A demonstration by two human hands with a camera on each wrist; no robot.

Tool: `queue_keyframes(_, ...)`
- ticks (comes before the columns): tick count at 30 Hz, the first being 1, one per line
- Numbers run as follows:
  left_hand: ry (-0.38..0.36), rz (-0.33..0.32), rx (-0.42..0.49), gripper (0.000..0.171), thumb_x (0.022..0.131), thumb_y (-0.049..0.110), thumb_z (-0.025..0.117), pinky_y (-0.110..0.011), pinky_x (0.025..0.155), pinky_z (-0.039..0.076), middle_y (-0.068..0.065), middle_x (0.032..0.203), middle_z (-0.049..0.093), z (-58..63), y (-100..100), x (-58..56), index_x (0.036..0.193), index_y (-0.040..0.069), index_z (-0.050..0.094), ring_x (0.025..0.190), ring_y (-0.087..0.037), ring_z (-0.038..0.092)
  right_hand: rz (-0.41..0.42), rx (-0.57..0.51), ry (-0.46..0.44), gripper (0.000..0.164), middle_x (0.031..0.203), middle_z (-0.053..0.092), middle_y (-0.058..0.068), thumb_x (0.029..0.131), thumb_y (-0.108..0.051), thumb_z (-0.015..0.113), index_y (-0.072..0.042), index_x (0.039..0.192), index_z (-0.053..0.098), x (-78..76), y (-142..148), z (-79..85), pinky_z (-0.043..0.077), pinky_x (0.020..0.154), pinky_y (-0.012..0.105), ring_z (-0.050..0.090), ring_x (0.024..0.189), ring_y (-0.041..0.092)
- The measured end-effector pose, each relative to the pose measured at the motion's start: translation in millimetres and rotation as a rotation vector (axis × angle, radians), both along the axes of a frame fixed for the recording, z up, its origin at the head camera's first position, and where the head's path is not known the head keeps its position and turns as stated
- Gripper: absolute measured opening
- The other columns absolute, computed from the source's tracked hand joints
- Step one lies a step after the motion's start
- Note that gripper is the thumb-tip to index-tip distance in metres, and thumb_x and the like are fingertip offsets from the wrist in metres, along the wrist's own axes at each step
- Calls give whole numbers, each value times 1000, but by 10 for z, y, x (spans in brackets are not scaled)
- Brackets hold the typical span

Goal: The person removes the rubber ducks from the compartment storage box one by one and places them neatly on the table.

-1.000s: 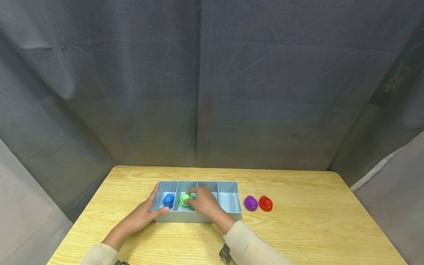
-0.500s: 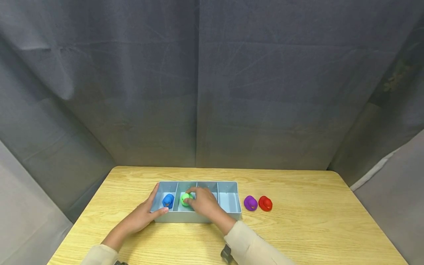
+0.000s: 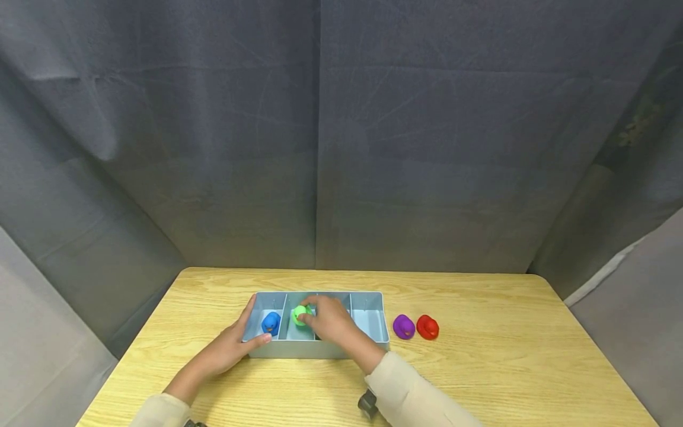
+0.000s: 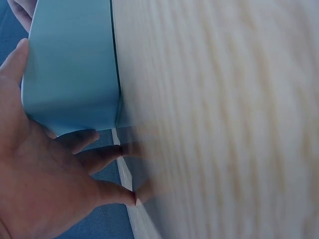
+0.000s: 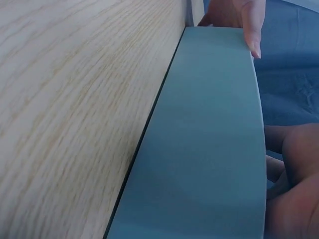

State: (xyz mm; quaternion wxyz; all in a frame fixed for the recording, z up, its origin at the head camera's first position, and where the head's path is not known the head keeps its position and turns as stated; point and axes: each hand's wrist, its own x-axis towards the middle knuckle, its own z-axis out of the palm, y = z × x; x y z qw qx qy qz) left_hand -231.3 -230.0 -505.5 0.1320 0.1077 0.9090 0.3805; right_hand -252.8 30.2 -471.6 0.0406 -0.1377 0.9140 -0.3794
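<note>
A blue-grey divided box (image 3: 288, 350) lies lengthwise on the table. My left hand (image 3: 226, 350) holds its left end, thumb at the front rim and fingers along the end wall. A blue rubber duck (image 3: 271, 322) sits in the leftmost compartment. With thumb and forefinger, my right hand (image 3: 331, 320) pinches a green rubber duck (image 3: 300, 314) in the second compartment; whether the duck touches the floor I cannot tell. In the left wrist view, the left hand (image 4: 45, 174) lies against the box's end. The right wrist view shows the right hand (image 5: 299, 179) beyond the front wall, its fingertips hidden.
Just right of the box, a purple rubber duck (image 3: 404, 327) and a red rubber duck (image 3: 428, 327) stand side by side on the wooden table (image 3: 507, 356). Grey curtains (image 3: 427, 178) hang behind the table and along both sides.
My right hand has shifted slightly right and back, and the green duck it pinches has moved a little the same way. My left hand and the box have stayed put.
</note>
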Motion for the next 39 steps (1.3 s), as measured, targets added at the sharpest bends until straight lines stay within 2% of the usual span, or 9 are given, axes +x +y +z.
queue_keyframes(4,-4,3,1,98,102,54,58,-75,114,23,-24,171,5,-9,-2,-5,165,31,-12,150,-57,19,7,-2,15,30,120,74,10,94,-25,78,-11,121,75,10,13,18,55,87,51,65,97,23)
queue_keyframes(14,-3,6,-2,98,102,54,59,-75,114,23,-24,171,5,-9,-2,-3,166,31,-12,150,-57,18,31,-38,35,33,123,73,12,94,-23,77,-8,122,74,55,57,62,53,95,56,67,110,31)
queue_keyframes(27,2,6,1,98,102,54,59,-74,115,22,-24,171,5,-17,-8,-9,165,32,-12,151,-56,18,88,-94,38,30,123,73,14,97,-23,73,-7,123,73,77,146,147,54,95,56,67,116,37)
queue_keyframes(34,5,7,-3,98,102,54,59,-74,115,23,-23,171,6,-13,-7,-6,166,32,-12,151,-56,19,94,-96,47,30,122,73,12,97,-23,73,-7,122,73,83,175,212,54,95,54,67,115,35)
queue_keyframes(39,4,12,-9,98,101,54,60,-73,115,22,-23,171,5,-10,-4,-7,166,31,-11,151,-55,18,95,-112,30,29,119,73,9,97,-22,73,-7,122,72,89,214,254,56,90,49,69,109,28)
